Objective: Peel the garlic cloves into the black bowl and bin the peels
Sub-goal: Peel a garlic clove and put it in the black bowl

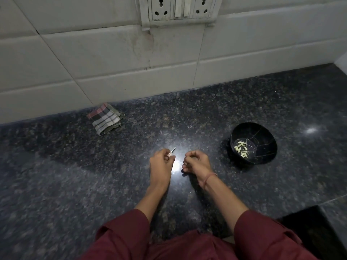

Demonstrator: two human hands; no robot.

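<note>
A thin garlic piece [172, 151] is sticking out of the left hand [161, 164], which is pinching it, with its long axis pointing toward 1 o'clock. The right hand [197, 162] is curling its fingers just beside; whether it is holding anything, I cannot tell. The black bowl [266, 139] with peeled cloves [241, 148] is sitting at 3 o'clock from the hands.

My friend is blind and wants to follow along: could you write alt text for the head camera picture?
Over a dark speckled counter, the left hand pinches a small pale sliver and the right hand is curled, its contents hidden. To the right, a black bowl holds peeled garlic cloves; a folded checked cloth lies by the tiled wall.
</note>
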